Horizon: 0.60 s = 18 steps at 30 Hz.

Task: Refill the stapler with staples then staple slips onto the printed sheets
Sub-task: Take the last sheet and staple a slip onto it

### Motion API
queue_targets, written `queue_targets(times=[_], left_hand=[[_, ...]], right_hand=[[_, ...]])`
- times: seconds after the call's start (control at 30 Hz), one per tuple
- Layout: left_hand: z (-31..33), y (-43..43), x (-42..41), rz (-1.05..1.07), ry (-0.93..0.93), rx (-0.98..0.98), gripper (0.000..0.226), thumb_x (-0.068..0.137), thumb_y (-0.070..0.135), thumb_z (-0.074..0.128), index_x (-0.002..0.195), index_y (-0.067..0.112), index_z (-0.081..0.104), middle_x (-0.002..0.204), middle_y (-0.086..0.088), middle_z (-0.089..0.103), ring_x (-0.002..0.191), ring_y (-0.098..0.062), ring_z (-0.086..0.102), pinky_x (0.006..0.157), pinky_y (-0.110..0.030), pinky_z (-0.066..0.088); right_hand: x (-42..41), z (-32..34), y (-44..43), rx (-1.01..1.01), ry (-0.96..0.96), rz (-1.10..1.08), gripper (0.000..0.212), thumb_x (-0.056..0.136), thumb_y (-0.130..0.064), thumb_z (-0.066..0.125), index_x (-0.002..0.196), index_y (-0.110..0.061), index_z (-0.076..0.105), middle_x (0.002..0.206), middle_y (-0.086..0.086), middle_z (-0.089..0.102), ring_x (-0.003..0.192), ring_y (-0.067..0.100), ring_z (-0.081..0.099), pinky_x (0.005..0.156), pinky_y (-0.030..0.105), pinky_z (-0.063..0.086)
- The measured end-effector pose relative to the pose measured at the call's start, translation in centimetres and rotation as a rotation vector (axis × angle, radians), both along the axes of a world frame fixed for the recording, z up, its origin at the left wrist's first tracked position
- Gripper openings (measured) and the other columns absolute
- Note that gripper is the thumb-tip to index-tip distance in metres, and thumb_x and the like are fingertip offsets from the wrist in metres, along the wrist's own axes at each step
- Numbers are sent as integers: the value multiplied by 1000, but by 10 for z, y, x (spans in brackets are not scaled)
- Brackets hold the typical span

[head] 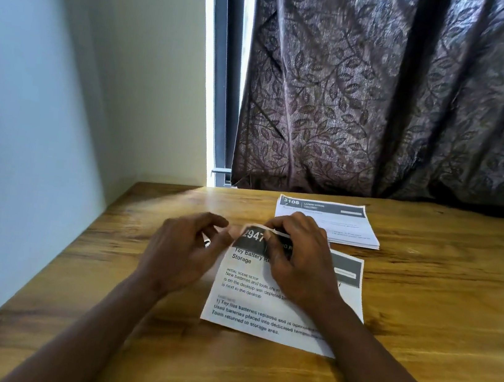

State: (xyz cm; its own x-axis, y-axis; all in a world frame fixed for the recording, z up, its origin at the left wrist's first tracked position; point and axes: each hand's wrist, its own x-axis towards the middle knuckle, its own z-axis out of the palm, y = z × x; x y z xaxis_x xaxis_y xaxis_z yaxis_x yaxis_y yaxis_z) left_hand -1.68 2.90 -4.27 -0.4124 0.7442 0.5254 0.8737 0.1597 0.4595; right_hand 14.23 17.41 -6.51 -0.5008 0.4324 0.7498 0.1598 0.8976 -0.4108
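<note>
A printed sheet (263,309) headed "2947" lies on the wooden table (421,311) in front of me. My right hand (295,261) rests on its upper part, and thumb and fingers pinch the top left corner, which is bent up off the table. My left hand (180,252) hovers just left of that corner with its fingers curled and apart, fingertips close to the blurred paper edge. A small dark, shiny bit (206,242) shows under the left fingers; I cannot tell what it is. No stapler is clearly visible.
A stack of printed sheets (343,226) headed "3108" lies behind my right hand near the table's back edge. A dark leaf-patterned curtain (387,96) hangs behind the table. A white wall (47,97) borders the table on the left.
</note>
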Motion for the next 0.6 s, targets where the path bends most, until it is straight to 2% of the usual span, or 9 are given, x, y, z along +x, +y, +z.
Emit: queue_targets(times=[0.07,0.13,0.23,0.33,0.4,0.5,0.57,0.6], left_hand=[[4,-5,15,-260,-270,-81,49,91,62,51,108,22,74,89,9,79,77,-8,75,67,-40,62],[4,-6,23,-400,-456,-144,31,97,41,61,111,15,72,100,0,80,86,-20,78,72,-43,64],[7,-5,26,-360,-507,-106,18,96,14,65,112,11,70,105,-1,79,92,-21,78,77,-39,64],[20,2,19,-315,-636,19,17,95,6,63,109,7,71,100,-5,80,90,-25,78,71,-31,63],[32,14,14,-260,-675,120,16,95,2,62,106,6,73,95,-2,81,85,-20,78,66,-23,61],[46,41,3,-195,-667,193,15,95,0,61,102,7,73,80,9,80,69,-4,74,54,-12,52],[49,71,0,-141,-633,209,13,96,5,64,101,13,72,71,16,77,59,2,68,46,-11,46],[47,88,-1,-110,-634,212,12,96,8,66,102,15,72,69,15,76,58,0,68,45,-13,45]], right_hand=[[4,5,3,-7,51,-30,15,97,-31,56,103,-21,65,99,-4,62,97,18,56,85,44,44],[8,11,7,-25,93,-59,16,98,-31,55,104,-20,66,101,-4,62,99,18,55,87,44,45],[20,18,17,-45,98,-95,26,99,-37,51,113,-21,66,108,-3,62,106,19,55,92,43,42],[44,23,41,-68,33,-221,46,99,-50,42,131,-21,57,122,1,59,119,22,50,99,44,38],[67,19,61,-110,-25,-318,56,98,-57,34,136,-21,52,130,3,56,123,25,48,101,47,38],[90,5,78,-194,-206,-396,71,96,-63,26,149,-19,40,146,5,47,134,28,43,108,49,34],[102,-4,85,-259,-375,-437,70,99,-61,31,155,-20,26,155,5,38,141,27,35,114,47,28],[104,-8,87,-285,-458,-451,70,100,-58,35,157,-20,21,158,6,34,143,27,32,116,47,25]])
